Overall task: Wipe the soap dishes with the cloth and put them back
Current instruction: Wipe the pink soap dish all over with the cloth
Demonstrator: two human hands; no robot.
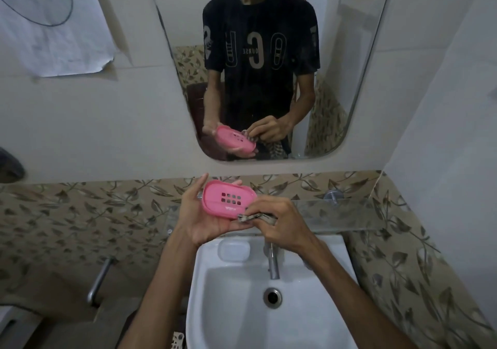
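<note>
Two hands: both are busy above the sink, near the mirror.
Left hand (200, 218): cradles the pink soap dish from below and from the left, thumb up at the far left end, fingers curled round the far rim.
Right hand (277, 220): fingers curled and pinching a bunched patterned cloth (251, 217) against the dish's near right edge.
Pink soap dish (228, 199): held in the air between the hands, tilted toward the camera, slotted floor showing; it is over the back of the sink and in front of the glass shelf.
Dish handling: probably light, stiff moulded plastic; likely slick if wet or soapy, so the long edges and raised rim look the safest places to hold. The drain slots and corners would catch the cloth.
Cloth handling: soft and limp; only a small wad shows past the fingers, so how much hangs below I cannot tell.
White soap dish (233, 250): rests on the sink's back ledge, left of the tap (273, 261); pale, likely the same light plastic, and not yet in a hand.
Sink (215, 308): white basin with the drain near its middle, directly under the hands; a dropped dish would land here.
Glass shelf (349, 215): runs to the right behind the hands, against the leaf-patterned tiles; a likely place to return a dish.
Mirror (336, 79): repeats the hold, dish in one hand and cloth in the other.
</note>
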